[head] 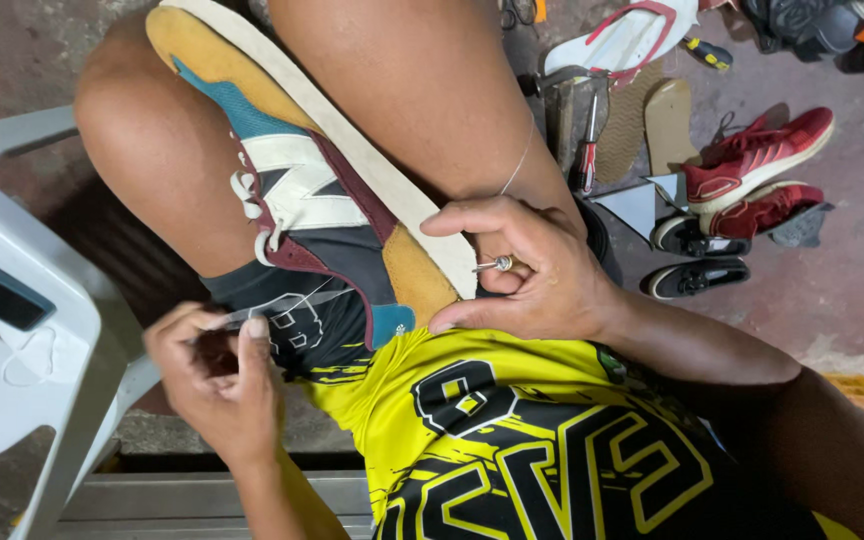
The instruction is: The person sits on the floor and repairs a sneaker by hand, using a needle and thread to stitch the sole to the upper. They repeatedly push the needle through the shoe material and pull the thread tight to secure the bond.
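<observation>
Sneaker (322, 190) lies sole-up between the thighs, its toe cut off at twelve o'clock. Right hand (527, 265) clamps the heel, a metal tool (497, 264) half hidden between its fingers. Left hand (214, 375), at seven o'clock, pinches a thin thread (297, 300), barely discernible. Red shoes (757, 165) lie at three o'clock.

A stained reddish concrete floor (852, 260) spreads out, red sneakers (757, 150), black shoes (697, 275) and loose soles (670, 122) scattered across it, a white plastic chair (12, 290) beside.
</observation>
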